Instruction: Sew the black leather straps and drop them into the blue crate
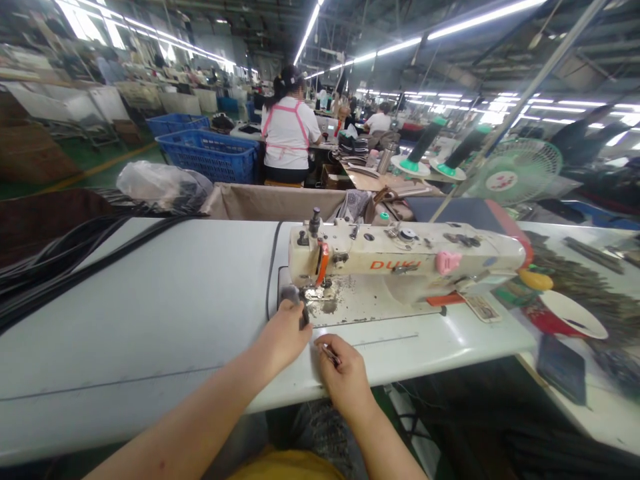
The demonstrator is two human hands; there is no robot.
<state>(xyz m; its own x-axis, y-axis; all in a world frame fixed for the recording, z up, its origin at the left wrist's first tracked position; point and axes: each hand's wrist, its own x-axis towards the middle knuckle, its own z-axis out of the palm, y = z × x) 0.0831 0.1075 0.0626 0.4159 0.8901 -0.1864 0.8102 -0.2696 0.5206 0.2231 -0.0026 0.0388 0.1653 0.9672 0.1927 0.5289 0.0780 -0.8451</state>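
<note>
A cream sewing machine point(405, 257) stands on the pale table. My left hand point(289, 328) is at the left end of its bed, just in front of the needle area. Its fingers are closed on a small dark grey strip point(305, 316), which partly shows between and beyond them. Nearer the table's front edge, my right hand point(344, 373) is curled round a small metal tool point(331, 355). Only a short shiny part of that tool shows, so its kind is unclear. The two hands are close together but apart.
Long black strips point(95, 253) lie over the table's left end. Behind are a beige cloth-lined bin point(280, 203), a blue crate point(210, 155) and a seated person point(289, 137). Thread cones point(423, 147) and a fan point(520, 173) stand at right, beside a side table with a dark phone-like slab point(561, 368).
</note>
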